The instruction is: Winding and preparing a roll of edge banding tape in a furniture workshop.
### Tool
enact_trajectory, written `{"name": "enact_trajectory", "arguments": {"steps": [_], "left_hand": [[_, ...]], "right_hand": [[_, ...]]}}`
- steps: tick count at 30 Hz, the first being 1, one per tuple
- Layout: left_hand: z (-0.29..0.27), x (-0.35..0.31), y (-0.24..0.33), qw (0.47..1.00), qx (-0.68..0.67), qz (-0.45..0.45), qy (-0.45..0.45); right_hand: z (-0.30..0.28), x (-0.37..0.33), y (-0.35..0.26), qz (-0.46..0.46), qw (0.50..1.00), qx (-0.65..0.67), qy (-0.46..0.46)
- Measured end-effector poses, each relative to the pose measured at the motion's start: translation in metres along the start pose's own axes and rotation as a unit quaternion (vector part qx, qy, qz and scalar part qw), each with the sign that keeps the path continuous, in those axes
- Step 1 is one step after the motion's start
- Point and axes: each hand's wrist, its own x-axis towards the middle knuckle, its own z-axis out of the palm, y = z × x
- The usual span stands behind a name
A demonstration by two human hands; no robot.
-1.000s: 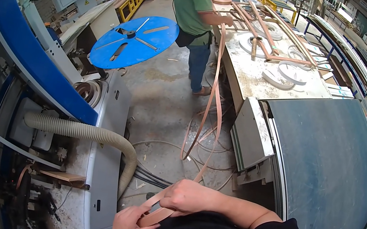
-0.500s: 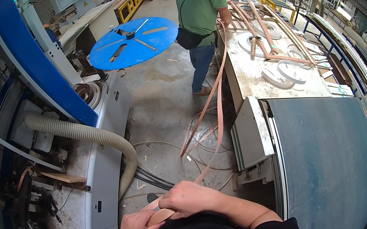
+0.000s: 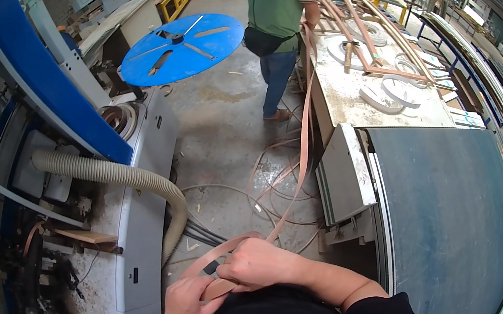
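Note:
My left hand (image 3: 190, 301) is closed on a pinkish-brown edge banding strip (image 3: 205, 260), close to my body at the bottom of the view. Just above and to its right, my right hand (image 3: 255, 263) is a fist around the same band. A loop of the strip arches over and left of my hands. From my right hand the band runs up and away toward the hands of a co-worker in a green shirt (image 3: 277, 2). More of it lies in loose loops on the floor (image 3: 225, 153).
A blue slotted disc (image 3: 203, 49) stands at the left, above a machine cabinet with a ribbed hose (image 3: 109, 173). At the right are a dark conveyor belt (image 3: 438, 235) and a pale worktable (image 3: 355, 111) holding wooden strips, white coils and a hammer (image 3: 349, 55).
The loop by my hands has grown and now arches to the left. The strip beyond my right hand hangs in a narrower line. The co-worker's arm has shifted slightly.

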Motion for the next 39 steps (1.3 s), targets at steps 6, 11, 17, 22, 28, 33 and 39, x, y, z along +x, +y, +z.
{"name": "enact_trajectory", "arguments": {"steps": [6,11,17,22,28,33,39], "left_hand": [[-0.009,0.007,-0.011,0.984,0.094,0.15,0.035],[-0.028,0.008,-0.026,0.962,0.116,0.238,0.07],[-0.027,0.018,-0.004,0.984,0.101,0.123,0.075],[-0.01,0.014,0.011,0.994,0.067,0.054,0.063],[-0.026,0.002,-0.013,0.974,0.13,0.17,0.072],[-0.032,0.002,-0.03,0.954,0.135,0.246,0.106],[-0.033,0.033,0.012,0.985,0.07,0.136,0.081]], "right_hand": [[-0.013,-0.01,0.008,-0.086,0.989,0.016,0.116],[-0.021,-0.007,0.017,-0.12,0.98,-0.024,0.155],[-0.014,-0.001,0.013,-0.116,0.977,-0.075,0.164],[-0.01,0.01,0.006,-0.133,0.977,-0.079,0.145],[-0.01,0.009,0.013,-0.159,0.968,-0.03,0.189],[-0.012,0.008,0.013,-0.169,0.961,-0.041,0.214],[-0.008,0.01,0.009,-0.135,0.966,-0.068,0.209]]}}
